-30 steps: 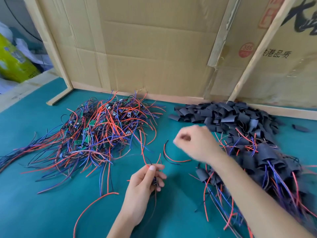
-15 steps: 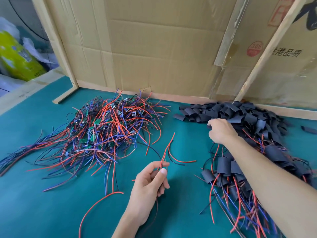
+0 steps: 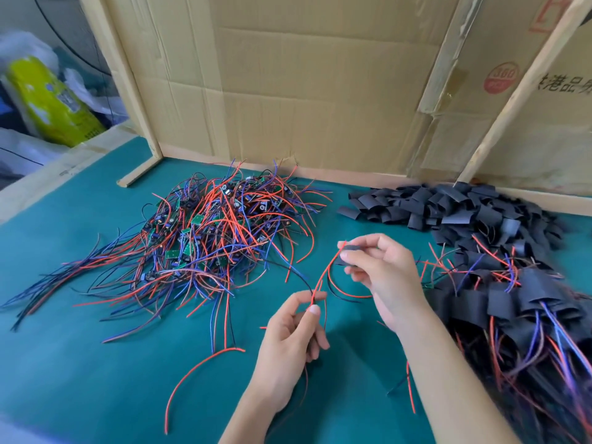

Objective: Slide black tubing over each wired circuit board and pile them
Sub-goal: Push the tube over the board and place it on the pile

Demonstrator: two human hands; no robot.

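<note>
My left hand (image 3: 290,339) pinches a wired circuit board by its red and black wires (image 3: 322,280); the board itself is hidden in the palm. My right hand (image 3: 382,267) holds a short piece of black tubing (image 3: 350,249) between thumb and fingers, right at the upper tips of those wires. A tangled heap of bare boards with red, blue and black wires (image 3: 208,238) lies to the left. Loose black tubing pieces (image 3: 448,206) are heaped at the back right. Boards sleeved in tubing (image 3: 519,309) are piled at the right.
Everything lies on a teal mat (image 3: 96,363). A cardboard wall (image 3: 304,91) with wooden slats closes the back. A loose red wire (image 3: 195,376) curves across the mat near my left forearm. A yellow package (image 3: 48,100) sits beyond the left edge.
My right hand went to the loose tubing heap, picked up one piece and came back toward the left hand. My left hand kept hold of the wires and lifted them slightly.
</note>
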